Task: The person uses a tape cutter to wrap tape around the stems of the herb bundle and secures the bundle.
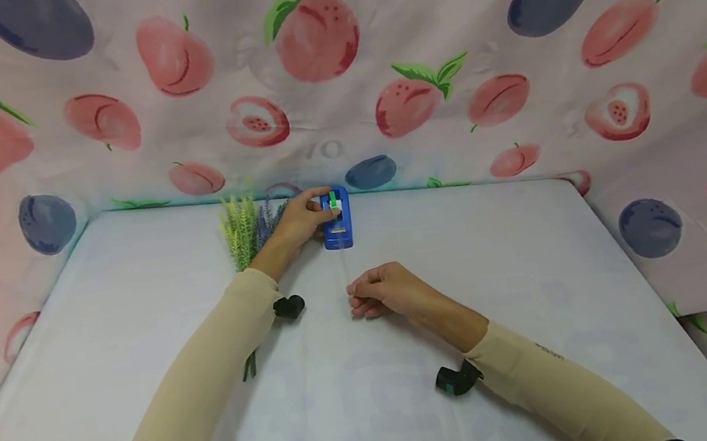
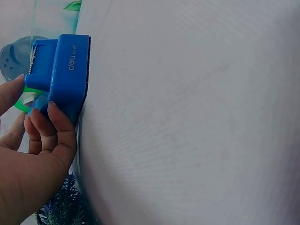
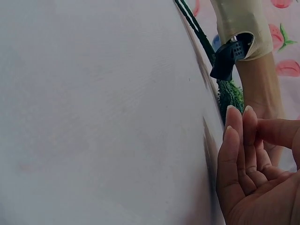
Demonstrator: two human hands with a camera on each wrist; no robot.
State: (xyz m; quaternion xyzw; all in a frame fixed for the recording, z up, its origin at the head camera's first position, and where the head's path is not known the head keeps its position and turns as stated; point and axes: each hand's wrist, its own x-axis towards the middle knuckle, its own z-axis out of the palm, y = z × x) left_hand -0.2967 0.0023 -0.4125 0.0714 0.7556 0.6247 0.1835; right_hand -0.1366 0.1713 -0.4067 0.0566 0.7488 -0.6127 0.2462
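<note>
A blue tape dispenser (image 1: 340, 241) with a green tape core stands at the far edge of the white table. My left hand (image 1: 301, 219) grips it, fingers on its side, as the left wrist view of the dispenser (image 2: 70, 79) also shows. From its toothed front a faint clear strip of tape (image 1: 344, 262) runs toward me. My right hand (image 1: 384, 291) pinches the strip's near end between thumb and index finger, a little above the table. In the right wrist view the pinching fingers (image 3: 251, 140) show, but the clear tape itself is hard to make out.
Artificial flower stems with yellow-green heads (image 1: 240, 227) and purple heads (image 1: 266, 219) lie left of the dispenser, partly under my left forearm. A fruit-print cloth (image 1: 337, 115) hangs behind the white table (image 1: 506, 266).
</note>
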